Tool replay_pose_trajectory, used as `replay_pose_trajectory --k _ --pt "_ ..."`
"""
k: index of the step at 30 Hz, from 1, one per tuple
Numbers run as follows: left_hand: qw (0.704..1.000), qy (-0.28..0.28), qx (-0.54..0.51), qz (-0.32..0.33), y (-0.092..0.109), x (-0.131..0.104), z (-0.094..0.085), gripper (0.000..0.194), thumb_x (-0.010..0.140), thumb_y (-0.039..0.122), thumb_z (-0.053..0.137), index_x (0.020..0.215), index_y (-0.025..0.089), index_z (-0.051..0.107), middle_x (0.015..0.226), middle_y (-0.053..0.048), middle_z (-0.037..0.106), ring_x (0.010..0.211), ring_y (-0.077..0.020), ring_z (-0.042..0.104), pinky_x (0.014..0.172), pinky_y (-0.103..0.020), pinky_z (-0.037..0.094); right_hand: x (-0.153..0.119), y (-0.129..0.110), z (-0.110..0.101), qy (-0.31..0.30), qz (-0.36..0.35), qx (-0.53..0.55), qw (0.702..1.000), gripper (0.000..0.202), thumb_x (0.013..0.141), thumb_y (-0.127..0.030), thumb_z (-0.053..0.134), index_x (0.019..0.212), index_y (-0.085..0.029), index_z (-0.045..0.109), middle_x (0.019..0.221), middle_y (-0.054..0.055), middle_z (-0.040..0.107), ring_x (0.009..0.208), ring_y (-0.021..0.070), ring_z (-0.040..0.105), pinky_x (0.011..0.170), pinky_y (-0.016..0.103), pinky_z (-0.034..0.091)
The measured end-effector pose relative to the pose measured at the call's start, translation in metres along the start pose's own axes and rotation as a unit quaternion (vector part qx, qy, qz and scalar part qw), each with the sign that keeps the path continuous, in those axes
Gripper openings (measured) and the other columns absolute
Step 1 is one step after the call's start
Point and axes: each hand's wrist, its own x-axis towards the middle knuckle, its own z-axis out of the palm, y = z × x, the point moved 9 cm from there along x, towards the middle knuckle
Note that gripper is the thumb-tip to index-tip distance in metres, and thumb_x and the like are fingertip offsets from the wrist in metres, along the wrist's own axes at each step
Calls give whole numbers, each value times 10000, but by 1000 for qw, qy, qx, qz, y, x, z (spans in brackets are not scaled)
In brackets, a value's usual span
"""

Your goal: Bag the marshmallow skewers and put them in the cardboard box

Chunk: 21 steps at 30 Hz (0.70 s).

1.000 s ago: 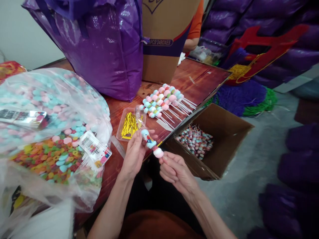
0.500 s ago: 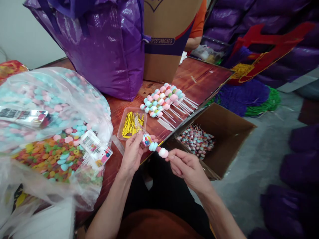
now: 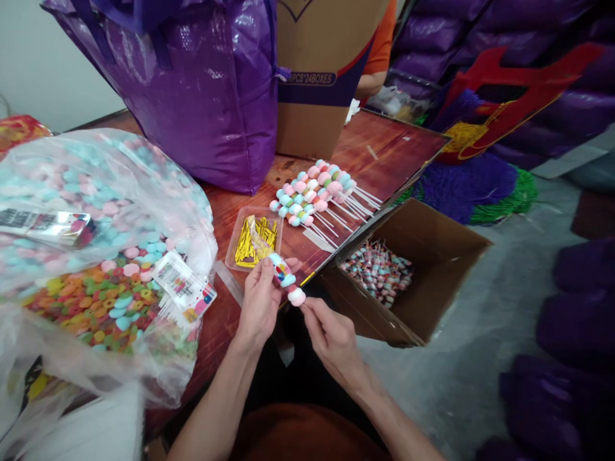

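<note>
My left hand (image 3: 261, 301) is closed on a small clear printed plastic bag (image 3: 277, 261), whose far end reaches over the tub of gold ties. A candy skewer (image 3: 296, 296) in pink, white and blue sits partly inside the bag, its pink-and-white end sticking out towards me. At that end my right hand (image 3: 331, 336) pinches the skewer; the stick itself is hidden by the fingers. Just beyond, a clear plastic tub (image 3: 232, 255) holds gold twist ties (image 3: 259, 235). More candy skewers (image 3: 312, 192) lie in a row on the table, white sticks pointing right.
On the left, a large clear bag (image 3: 158, 153) spreads open with loose candies and gummy rings (image 3: 115, 301); printed bag packs (image 3: 185, 285) lie on it. A purple bag (image 3: 192, 96) and carton (image 3: 307, 121) stand behind. Below the table's right edge, an open box (image 3: 446, 269) contains wrapped skewers.
My right hand has moved left and closer to my left hand, and the candy skewer has slid further into the plastic bag. Less of the skewer shows outside.
</note>
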Motion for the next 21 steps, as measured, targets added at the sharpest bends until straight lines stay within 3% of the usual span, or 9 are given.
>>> replay_pose_trajectory --k 2,7,14,17,21 --pt "1000 3 -21 4 1 0 0 276 900 410 656 960 140 657 1020 -148 765 1145 -295 676 950 -397 523 -1 2 2 0 15 6 1000 152 981 -148 478 931 -177 618 670 -26 530 542 90 479 556 216 379" --pt "999 1 -46 -1 0 -2 3 302 934 421 601 1013 136 664 1069 -164 756 1183 -300 655 997 -421 491 -4 24 11 -47 141 78 986 195 993 -263 485 871 -189 618 558 -68 414 478 86 381 485 220 311" --pt "1000 0 -1 5 -3 -7 5 360 914 496 601 982 150 674 1037 -141 758 1125 -256 671 945 -368 504 -3 34 26 -114 241 228 936 297 977 -397 496 791 -179 574 515 -74 409 452 85 360 457 211 307" --pt "1000 -5 21 8 -2 -8 8 315 876 472 664 954 167 660 1023 -113 758 1048 -220 686 880 -318 517 -1 28 22 -96 202 166 960 263 986 -352 489 813 -182 593 553 -55 454 479 91 401 480 215 339" --pt "999 -1 40 1 -4 -8 10 242 835 379 731 927 177 636 1001 -86 756 909 -180 700 799 -279 518 0 9 12 -47 60 13 997 209 993 -221 452 925 -189 646 708 6 618 566 108 523 592 227 431"
